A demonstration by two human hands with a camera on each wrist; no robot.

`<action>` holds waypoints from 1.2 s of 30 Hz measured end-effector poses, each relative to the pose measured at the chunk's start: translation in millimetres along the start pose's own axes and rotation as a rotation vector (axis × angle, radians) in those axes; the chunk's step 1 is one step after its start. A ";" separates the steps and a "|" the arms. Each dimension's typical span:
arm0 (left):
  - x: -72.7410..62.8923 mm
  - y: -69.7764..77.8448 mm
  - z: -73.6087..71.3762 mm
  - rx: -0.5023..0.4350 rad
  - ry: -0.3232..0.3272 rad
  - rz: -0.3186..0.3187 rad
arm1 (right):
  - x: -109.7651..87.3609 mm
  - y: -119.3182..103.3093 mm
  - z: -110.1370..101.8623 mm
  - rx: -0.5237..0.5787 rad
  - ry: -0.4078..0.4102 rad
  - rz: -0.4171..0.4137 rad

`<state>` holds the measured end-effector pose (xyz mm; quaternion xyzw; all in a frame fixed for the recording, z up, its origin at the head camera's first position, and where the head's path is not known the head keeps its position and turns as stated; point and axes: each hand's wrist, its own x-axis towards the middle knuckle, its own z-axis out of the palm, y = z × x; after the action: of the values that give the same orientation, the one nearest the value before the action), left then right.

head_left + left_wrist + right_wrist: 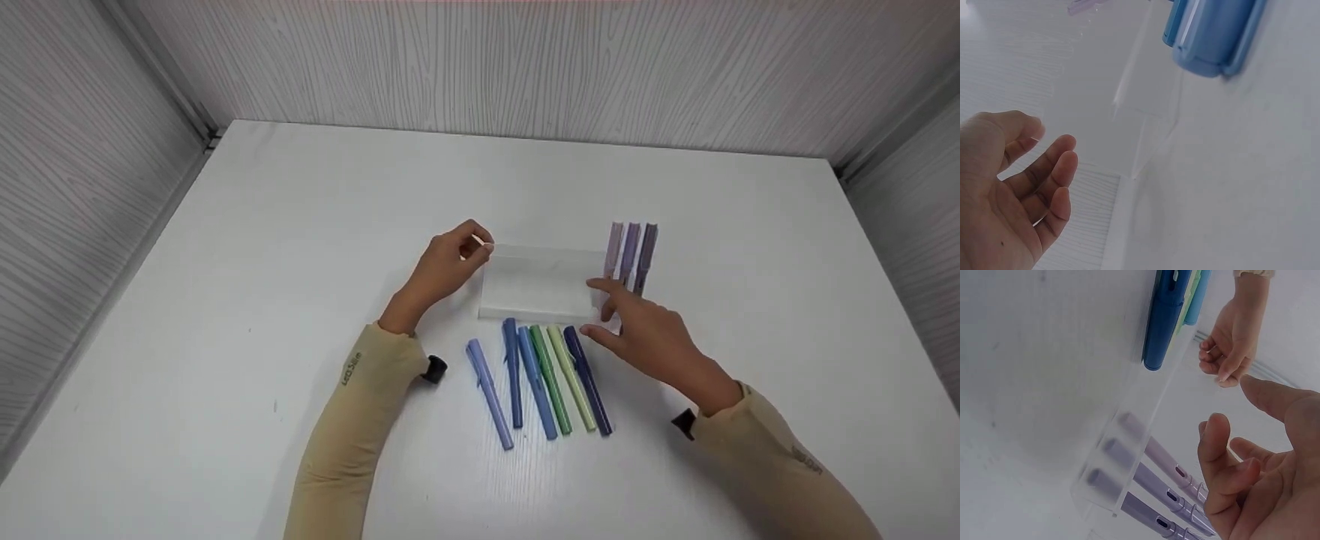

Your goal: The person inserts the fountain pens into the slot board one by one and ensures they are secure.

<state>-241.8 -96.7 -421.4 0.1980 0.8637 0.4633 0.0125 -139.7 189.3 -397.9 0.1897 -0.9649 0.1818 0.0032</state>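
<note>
The clear, shallow box (536, 289) lay with its long sides running left to right. At its right end, three purple-toned pens (631, 249) lay side by side, pointing far. Just near of it, six blue and green pens (550, 379) lay roughly parallel, the leftmost slightly apart.

The head view looks forward and down from above, far enough off to take in the table (225, 262) and, across the top of the frame, the back wall (480, 67). From up close, the left wrist view shows the left hand (1013, 185) at lower left and blue pens (1213, 36) large at upper right, while the right wrist view looks past the right hand (1275, 478) at lower right (catching the left hand too, upper right). All three share the clear tray (536, 313).
</note>
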 end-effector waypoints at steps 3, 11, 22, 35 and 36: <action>-0.1 -0.3 0.3 -0.006 -0.007 -0.004 | -1.6 1.4 3.7 -0.002 -0.022 -0.022; -0.8 -0.4 0.3 -0.013 -0.013 -0.006 | -4.7 0.0 8.5 0.017 -0.119 0.002; -0.1 -0.8 0.6 -0.019 -0.008 -0.013 | -3.7 -0.4 11.6 0.036 -0.266 0.025; 0.6 0.5 0.8 -0.022 -0.010 -0.003 | -1.1 5.5 8.3 0.088 -0.414 -0.012; 0.4 0.2 0.5 -0.022 -0.006 -0.003 | -0.7 5.4 8.4 0.089 -0.422 -0.007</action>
<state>-241.9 -96.0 -421.4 0.1979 0.8589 0.4721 0.0180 -140.5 191.2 -407.6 0.2267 -0.9346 0.1802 -0.2066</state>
